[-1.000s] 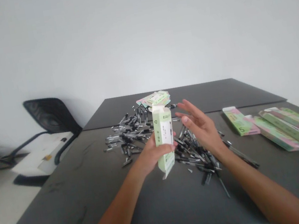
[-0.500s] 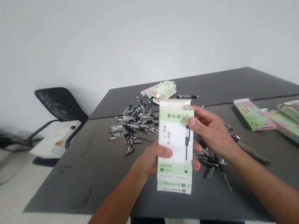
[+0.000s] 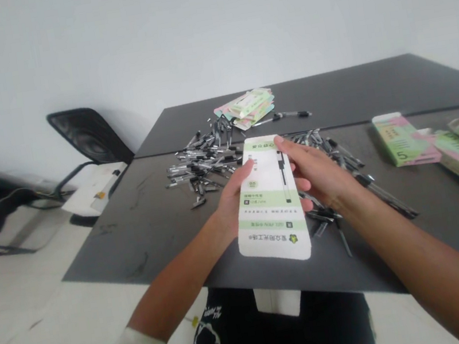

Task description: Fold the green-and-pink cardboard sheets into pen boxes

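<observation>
Between both hands I hold a white and green pen box (image 3: pixel 267 206), printed with a pen picture. Its near end flap points toward me. My left hand (image 3: pixel 235 194) grips its left side, the thumb lying on the printed face. On the other side, my right hand (image 3: pixel 309 168) has its thumb near the far top corner and fingers behind the box. Loose black and clear pens (image 3: pixel 206 164) lie in a heap beyond my left hand. More pens (image 3: pixel 340 157) lie beyond and beside my right hand, partly hidden by it.
A stack of pen boxes (image 3: pixel 248 108) lies at the back of the dark table (image 3: pixel 135 233). Several pink and green boxes (image 3: pixel 407 138) lie at the right. A black mesh chair (image 3: pixel 88 136) stands left of the table. Something white (image 3: pixel 278 301) is below the table's front edge.
The box has tipped flatter, its near flap now spread toward me and its far top no longer showing an opening. Both hands still hold it. The view has shifted downward.
</observation>
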{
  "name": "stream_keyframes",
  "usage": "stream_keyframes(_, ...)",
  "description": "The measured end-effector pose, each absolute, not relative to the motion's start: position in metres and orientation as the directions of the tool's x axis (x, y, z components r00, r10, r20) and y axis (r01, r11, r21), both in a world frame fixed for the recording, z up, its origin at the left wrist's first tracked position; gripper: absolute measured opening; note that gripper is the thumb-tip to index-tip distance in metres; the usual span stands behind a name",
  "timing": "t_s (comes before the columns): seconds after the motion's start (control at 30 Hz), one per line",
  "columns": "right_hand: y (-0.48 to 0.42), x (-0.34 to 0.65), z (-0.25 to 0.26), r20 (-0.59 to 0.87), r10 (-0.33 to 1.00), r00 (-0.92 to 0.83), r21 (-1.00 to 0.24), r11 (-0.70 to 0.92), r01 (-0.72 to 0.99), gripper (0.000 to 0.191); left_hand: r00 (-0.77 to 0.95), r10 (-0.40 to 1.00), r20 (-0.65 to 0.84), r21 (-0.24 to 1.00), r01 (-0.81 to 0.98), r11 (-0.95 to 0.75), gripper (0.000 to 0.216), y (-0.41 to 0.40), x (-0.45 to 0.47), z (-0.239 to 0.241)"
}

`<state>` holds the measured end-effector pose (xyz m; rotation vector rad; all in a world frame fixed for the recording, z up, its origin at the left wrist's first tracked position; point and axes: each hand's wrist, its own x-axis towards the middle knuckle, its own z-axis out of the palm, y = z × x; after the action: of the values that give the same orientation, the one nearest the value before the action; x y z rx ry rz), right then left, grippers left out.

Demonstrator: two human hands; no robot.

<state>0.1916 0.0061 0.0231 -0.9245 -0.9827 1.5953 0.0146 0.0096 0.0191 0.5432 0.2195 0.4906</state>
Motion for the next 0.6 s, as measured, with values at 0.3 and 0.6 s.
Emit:
stream_keyframes(0.3, 0.008, 0.2, 0.029, 0.254, 0.956, 0.149, -0.953, 0.273, -0.129, 0.035, 0.804, 0.587, -0.092, 0.718, -0.355, 0.599, 0.082, 0.011, 0.026, -0.001)
stream_keyframes(0.6, -0.011, 0.206, 0.027, 0.932, 0.346, 0.109, -0.342, 0.736, 0.584, 0.041, 0.254, 0.882, 0.398, 0.892, 0.118, -0.436, 0.055, 0.003, 0.025, -0.015)
